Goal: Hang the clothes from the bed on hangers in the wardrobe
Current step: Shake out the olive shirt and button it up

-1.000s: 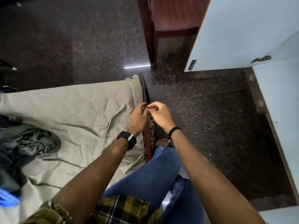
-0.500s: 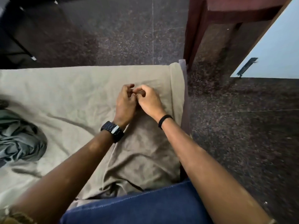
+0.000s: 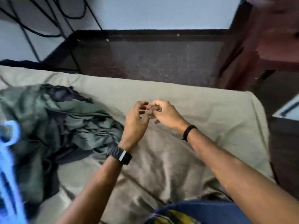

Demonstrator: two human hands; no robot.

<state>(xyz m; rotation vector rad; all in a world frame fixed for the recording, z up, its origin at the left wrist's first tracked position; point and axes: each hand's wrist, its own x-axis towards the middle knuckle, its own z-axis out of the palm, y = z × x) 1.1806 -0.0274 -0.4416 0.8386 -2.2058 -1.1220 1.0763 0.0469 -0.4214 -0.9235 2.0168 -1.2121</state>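
A crumpled pile of grey-green and dark clothes lies on the left of the bed, which has a beige sheet. A blue plastic hanger, blurred, lies at the left edge beside the pile. My left hand and my right hand hover together above the middle of the bed, fingertips close to each other. The left fingers are loosely spread and the right fingers loosely curled; neither holds anything I can see. Both hands are to the right of the clothes pile and do not touch it.
Dark speckled floor lies beyond the bed. Black cables hang against a pale wall at the top left. A dark red wooden chair or table leg stands at the top right. A pale panel shows at the right edge.
The view has swung left, bringing the clothes pile and the blue hanger into sight. My hands, earlier pressed together with fingertips touching, have loosened and parted slightly.
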